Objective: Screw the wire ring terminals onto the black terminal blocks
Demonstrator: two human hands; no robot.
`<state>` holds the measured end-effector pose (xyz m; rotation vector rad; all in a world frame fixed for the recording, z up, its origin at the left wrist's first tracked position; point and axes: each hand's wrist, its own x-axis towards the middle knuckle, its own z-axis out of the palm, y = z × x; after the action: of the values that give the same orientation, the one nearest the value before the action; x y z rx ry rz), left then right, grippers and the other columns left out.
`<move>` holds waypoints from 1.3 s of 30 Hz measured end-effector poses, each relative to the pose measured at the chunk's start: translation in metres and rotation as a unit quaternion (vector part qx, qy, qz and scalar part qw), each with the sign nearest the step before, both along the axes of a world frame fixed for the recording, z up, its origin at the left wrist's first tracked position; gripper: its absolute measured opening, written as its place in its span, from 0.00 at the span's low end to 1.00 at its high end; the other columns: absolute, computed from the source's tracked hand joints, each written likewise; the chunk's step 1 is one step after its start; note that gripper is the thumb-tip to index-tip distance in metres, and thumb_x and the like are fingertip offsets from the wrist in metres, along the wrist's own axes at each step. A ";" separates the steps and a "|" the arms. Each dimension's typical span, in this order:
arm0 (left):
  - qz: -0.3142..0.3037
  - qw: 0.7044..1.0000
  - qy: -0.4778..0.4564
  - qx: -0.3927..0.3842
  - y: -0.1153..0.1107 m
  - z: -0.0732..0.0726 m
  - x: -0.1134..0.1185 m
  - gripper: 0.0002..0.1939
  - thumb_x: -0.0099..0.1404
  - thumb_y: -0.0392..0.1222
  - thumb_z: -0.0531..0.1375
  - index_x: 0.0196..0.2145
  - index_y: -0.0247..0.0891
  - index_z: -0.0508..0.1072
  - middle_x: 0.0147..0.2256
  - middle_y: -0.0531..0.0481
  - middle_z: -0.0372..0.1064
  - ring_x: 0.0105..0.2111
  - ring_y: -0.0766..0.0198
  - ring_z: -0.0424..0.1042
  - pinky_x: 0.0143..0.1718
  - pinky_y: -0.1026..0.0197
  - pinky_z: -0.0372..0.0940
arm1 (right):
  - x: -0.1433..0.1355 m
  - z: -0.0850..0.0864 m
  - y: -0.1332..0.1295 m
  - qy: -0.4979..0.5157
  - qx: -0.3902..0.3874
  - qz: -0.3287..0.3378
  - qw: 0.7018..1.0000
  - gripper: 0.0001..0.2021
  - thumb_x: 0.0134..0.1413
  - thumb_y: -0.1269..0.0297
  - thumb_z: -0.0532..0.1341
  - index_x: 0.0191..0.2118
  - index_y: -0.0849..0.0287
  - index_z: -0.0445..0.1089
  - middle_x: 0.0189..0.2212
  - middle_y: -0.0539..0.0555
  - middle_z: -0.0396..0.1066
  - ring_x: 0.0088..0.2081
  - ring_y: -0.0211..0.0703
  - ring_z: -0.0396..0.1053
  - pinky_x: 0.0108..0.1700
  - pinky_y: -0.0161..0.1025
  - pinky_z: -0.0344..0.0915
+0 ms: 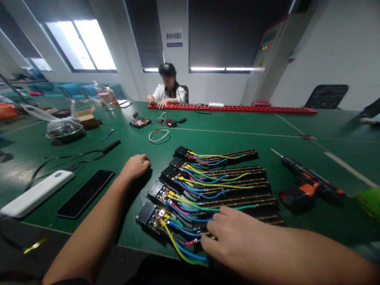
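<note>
Wires (214, 185) crowded lower centre, right hand (228, 233) among them. Left hand (135, 168) curled left of centre. I couldn't tell whether either grip held anything.

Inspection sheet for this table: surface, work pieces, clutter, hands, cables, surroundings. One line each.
Surface: green table with pale stripes.
Work pieces: five black blocks in a row, wired to dark strips with brass-coloured bars.
Clutter: drill at right; phone and white box at left.
Grips: left hand on the table, fingers curled; right hand over the nearest strips; what either holds is unclear.
Cables: coloured wires on the blocks; white cable and black cord beyond.
Surroundings: co-worker opposite, hands at a red rail.
</note>
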<state>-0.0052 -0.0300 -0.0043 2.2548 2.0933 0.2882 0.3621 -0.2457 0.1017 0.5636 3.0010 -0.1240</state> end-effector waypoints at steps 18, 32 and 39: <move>-0.010 1.000 -0.012 -0.012 -0.003 0.001 0.004 0.14 0.56 0.44 0.54 0.35 0.40 0.77 0.39 0.43 0.78 0.40 0.51 0.76 0.41 0.57 0.68 | 0.001 0.002 0.003 -0.001 -0.033 -0.011 0.999 0.07 0.62 0.75 0.58 0.42 0.58 0.70 0.35 0.52 0.74 0.33 0.42 0.66 0.36 0.41 0.57; -0.011 1.000 -0.007 -0.016 -0.001 0.000 0.002 0.18 0.55 0.46 0.54 0.38 0.38 0.79 0.37 0.42 0.78 0.37 0.51 0.76 0.38 0.57 0.66 | 0.014 0.008 0.044 0.027 -0.001 -0.137 0.990 0.09 0.64 0.60 0.60 0.41 0.60 0.73 0.35 0.56 0.74 0.36 0.43 0.68 0.37 0.39 0.57; -0.007 1.000 -0.004 -0.023 0.003 -0.004 -0.002 0.16 0.55 0.47 0.55 0.36 0.39 0.78 0.37 0.42 0.79 0.39 0.50 0.76 0.37 0.57 0.65 | 0.015 0.003 0.158 0.078 -0.001 -0.321 0.944 0.10 0.63 0.62 0.60 0.39 0.61 0.77 0.36 0.55 0.77 0.34 0.39 0.70 0.35 0.35 0.58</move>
<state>-0.0074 -0.0265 -0.0079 2.2382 2.0592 0.2455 0.3769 -0.0878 0.1049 1.5746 2.8232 -0.2198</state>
